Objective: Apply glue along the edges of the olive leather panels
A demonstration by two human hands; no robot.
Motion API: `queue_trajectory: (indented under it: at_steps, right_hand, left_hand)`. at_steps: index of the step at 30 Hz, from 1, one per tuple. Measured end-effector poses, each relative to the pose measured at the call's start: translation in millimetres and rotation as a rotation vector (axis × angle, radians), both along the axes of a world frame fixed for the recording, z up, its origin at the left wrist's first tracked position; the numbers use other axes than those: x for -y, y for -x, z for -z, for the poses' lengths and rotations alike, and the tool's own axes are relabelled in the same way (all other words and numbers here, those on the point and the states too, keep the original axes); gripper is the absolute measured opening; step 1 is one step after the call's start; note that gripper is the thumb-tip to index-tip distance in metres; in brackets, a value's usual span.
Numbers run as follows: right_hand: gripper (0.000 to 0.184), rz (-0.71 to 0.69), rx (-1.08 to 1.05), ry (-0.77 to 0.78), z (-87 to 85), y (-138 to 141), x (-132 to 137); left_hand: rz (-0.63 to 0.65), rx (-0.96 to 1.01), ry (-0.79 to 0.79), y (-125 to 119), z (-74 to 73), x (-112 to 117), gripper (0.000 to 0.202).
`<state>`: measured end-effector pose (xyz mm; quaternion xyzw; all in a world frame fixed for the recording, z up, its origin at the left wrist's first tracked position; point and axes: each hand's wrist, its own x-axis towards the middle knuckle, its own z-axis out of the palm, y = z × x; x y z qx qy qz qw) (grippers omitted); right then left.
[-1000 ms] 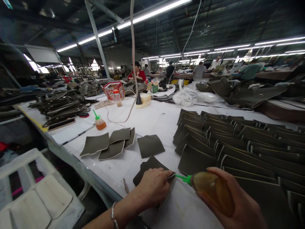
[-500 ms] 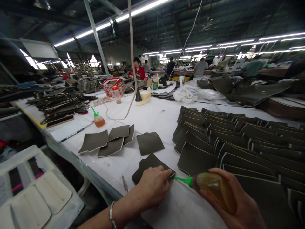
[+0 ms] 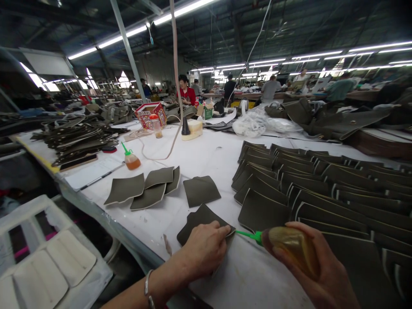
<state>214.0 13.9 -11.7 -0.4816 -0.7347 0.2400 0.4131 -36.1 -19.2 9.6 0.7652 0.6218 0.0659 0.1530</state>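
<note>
Some way from done, seemingly: pressing dark-olive, squarish leatherlike panel (image 3: 196, 219) under left hand (image 3: 206, 246) (pinch unclear), gripping amber, green-nozzled plastic bottle (image 3: 294, 244) in right hand (image 3: 326, 272) at panel's edge, near 5 loose panels (image 3: 202, 192).

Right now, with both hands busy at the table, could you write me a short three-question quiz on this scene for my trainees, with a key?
1. True or false: the left hand holds the nearest bottle.
2. What colour is that bottle's spout? A) red B) green C) white
3. What does the left hand rest on?

Key:
1. False; the right hand holds it.
2. B
3. A dark panel.
</note>
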Motion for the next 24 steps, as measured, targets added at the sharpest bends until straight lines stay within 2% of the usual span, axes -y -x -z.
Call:
queue_trajectory:
  at_steps: [3,6,11,15,21,24]
  right_hand:
    - [0.046,0.008,-0.021,0.064,0.5,1,2]
    - [0.045,-0.064,-0.039,0.142,0.4,1,4]
    - [0.048,-0.008,-0.054,0.164,7.3,-5,3]
    - [0.047,-0.077,-0.059,0.208,11.6,-1,12]
    - [0.047,0.064,-0.138,0.225,0.2,15,30]
    - [0.047,0.032,-0.171,0.295,-3.0,20,38]
  left_hand:
    - [0.000,0.010,-0.004,-1,-0.4,0,0.037]
    - [-0.013,0.018,0.009,-1,-1.9,1,0.040]
    - [-0.031,0.032,0.026,0,-2.7,2,0.043]
    - [-0.036,0.038,0.026,1,0.0,3,0.043]
    - [-0.036,0.050,0.020,2,3.3,5,0.044]
    - [-0.036,0.056,0.023,2,2.6,5,0.044]
